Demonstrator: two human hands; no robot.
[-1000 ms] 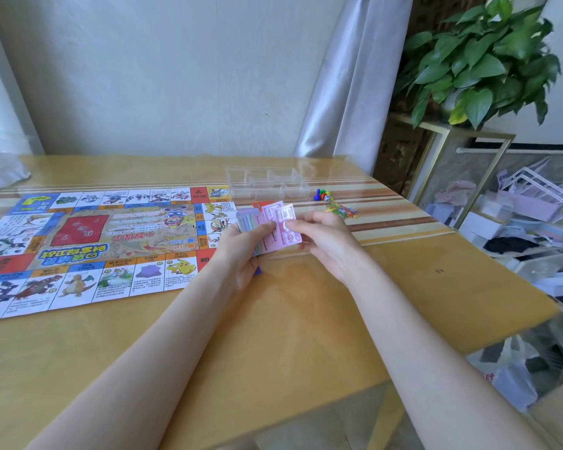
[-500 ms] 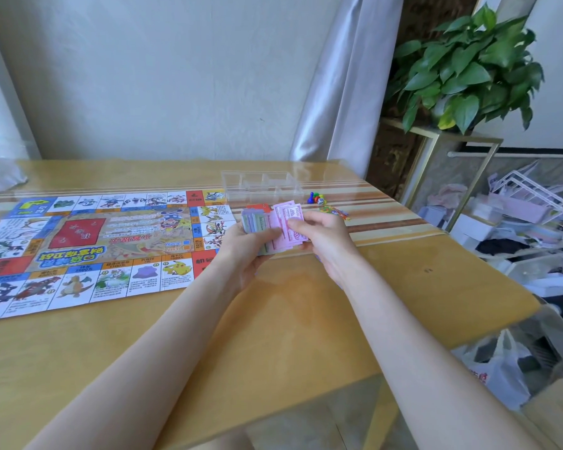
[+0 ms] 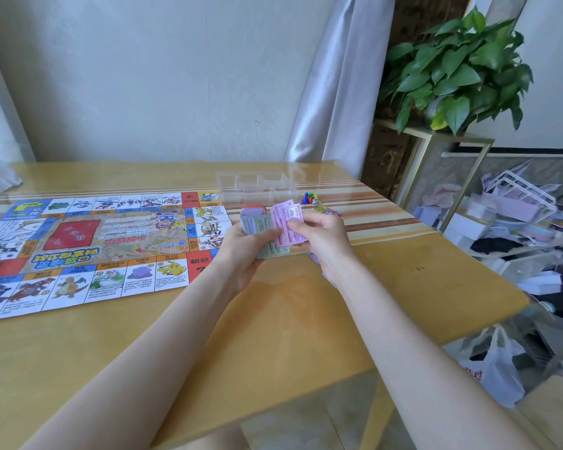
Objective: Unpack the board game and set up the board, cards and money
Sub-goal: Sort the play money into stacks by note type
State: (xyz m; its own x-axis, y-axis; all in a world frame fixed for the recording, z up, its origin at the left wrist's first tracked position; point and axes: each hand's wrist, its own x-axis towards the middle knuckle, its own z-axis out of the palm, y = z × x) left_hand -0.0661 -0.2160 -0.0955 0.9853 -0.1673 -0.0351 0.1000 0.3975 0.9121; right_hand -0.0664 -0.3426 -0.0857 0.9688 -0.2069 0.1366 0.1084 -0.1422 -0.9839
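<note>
Both hands sorting play money above the wooden table (image 3: pixel 273 319)

Left hand (image 3: pixel 246 245) grips one fanned stack of play money (image 3: pixel 262 225); right hand (image 3: pixel 322 237) pinches two pink notes (image 3: pixel 288 216) at its top. One game board (image 3: pixel 88 248) lies unfolded, left. One clear tray (image 3: pixel 257 185) stands behind, pawns and dice (image 3: pixel 311 199) beside it, too small to count.

right hand (image 3: pixel 319 235) now pinching pink banknote (image 3: pixel 288 219), pulled slightly off stack (image 3: pixel 260 228)

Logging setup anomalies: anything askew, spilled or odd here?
Nothing damaged. The board lies flat but upside down to the person. Pawns and dice sit loose beside the clear tray. Both hands hold the money.
</note>
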